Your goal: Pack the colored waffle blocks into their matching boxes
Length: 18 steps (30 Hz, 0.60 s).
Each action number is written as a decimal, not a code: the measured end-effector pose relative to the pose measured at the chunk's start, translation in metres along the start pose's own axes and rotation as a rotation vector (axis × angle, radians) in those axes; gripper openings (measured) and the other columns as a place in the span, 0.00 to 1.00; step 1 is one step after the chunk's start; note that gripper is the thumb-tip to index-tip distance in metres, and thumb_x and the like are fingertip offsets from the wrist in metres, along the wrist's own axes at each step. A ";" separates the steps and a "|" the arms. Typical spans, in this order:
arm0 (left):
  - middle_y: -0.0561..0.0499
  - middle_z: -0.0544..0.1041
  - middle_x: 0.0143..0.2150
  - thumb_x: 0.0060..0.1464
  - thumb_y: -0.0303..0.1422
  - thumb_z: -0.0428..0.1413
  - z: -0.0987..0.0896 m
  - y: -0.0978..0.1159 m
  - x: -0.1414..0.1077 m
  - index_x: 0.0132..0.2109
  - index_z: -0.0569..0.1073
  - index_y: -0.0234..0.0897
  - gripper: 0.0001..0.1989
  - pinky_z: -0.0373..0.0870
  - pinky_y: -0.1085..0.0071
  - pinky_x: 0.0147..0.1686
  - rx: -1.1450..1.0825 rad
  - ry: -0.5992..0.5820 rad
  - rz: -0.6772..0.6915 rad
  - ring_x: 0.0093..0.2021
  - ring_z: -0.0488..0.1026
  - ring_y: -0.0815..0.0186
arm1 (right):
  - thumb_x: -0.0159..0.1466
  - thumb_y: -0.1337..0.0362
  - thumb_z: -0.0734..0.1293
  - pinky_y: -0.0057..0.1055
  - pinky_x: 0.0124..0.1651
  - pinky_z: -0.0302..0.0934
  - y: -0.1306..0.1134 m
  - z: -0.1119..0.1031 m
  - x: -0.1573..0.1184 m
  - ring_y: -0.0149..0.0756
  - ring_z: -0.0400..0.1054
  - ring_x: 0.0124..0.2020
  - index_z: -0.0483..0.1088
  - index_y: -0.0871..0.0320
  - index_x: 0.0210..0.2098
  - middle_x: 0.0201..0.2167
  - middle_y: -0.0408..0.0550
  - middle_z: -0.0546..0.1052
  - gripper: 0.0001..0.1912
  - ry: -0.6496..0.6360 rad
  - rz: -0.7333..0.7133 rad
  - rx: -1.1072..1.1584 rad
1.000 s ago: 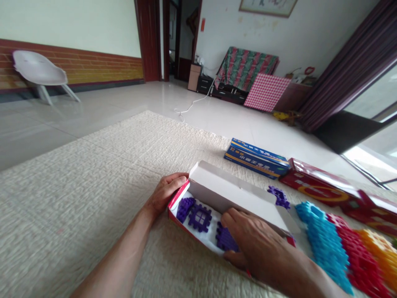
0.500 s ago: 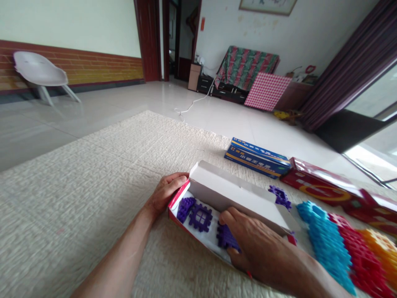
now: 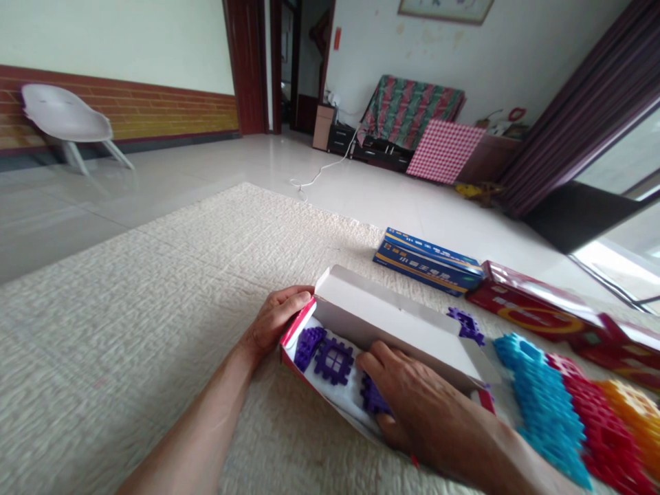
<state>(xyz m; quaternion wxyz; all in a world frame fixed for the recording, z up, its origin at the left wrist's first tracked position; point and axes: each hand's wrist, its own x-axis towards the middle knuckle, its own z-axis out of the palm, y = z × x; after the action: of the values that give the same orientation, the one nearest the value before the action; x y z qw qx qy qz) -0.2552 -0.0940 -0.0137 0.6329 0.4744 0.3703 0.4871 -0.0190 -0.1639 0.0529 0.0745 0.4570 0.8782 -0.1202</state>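
Observation:
An open cardboard box (image 3: 350, 417) with a white inside and red edges lies on the cream mat, its lid flap (image 3: 394, 316) folded back. My left hand (image 3: 278, 317) grips the red left end of this box, thumb on the rim. Inside are purple interlocking toy blocks: a window-shaped one (image 3: 334, 361) lies flat and a few others (image 3: 308, 346) rest at the left end. My right hand (image 3: 399, 388) reaches into the box with fingers curled round a purple block (image 3: 372, 397), mostly hidden under the palm.
Rows of blue blocks (image 3: 544, 405), red blocks (image 3: 598, 419) and yellow blocks (image 3: 636, 409) lie to the right. One purple block (image 3: 465, 325) sits behind the box. Beyond stand a blue box (image 3: 427, 265) and a red box (image 3: 531, 302). A white chair (image 3: 69, 117) is far left.
My right hand has shifted slightly left over the purple block, its fingertips reaching further. My left hand and the box stay in place.

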 end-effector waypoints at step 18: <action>0.49 0.79 0.32 0.54 0.43 0.56 0.001 0.000 0.000 0.50 0.75 0.34 0.21 0.65 0.73 0.30 0.047 0.032 0.004 0.31 0.73 0.64 | 0.55 0.67 0.65 0.41 0.44 0.67 -0.009 0.000 0.008 0.43 0.71 0.41 0.67 0.58 0.45 0.43 0.52 0.72 0.17 0.011 0.021 0.035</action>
<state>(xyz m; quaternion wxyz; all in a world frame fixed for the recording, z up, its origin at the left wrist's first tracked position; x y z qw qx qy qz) -0.2547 -0.0946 -0.0132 0.6146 0.4822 0.3907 0.4870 -0.0306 -0.1626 0.0524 0.0630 0.4679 0.8716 -0.1324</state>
